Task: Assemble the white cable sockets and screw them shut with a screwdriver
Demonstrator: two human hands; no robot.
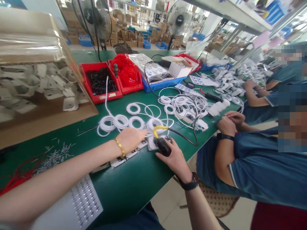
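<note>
My right hand (174, 156) grips a black electric screwdriver (163, 147) with a yellow cord sleeve at its top. Below the screwdriver lies a white housing (152, 143) with black parts; the tool's tip is hidden. My left hand (131, 140), with a gold bracelet on its wrist, reaches across the row of white housings (119, 161). Its fingers are pressed together close to the housing beside the screwdriver, and what they hold is hidden. Coiled white cables (136, 123) lie just behind both hands.
Red bins (100, 82) and a blue tray (165, 83) line the back. At left stand a carton of white parts (43, 86) and a sheet of metal pieces (86, 198). Co-workers (254, 153) sit at right, near the screwdriver's black cord (183, 135).
</note>
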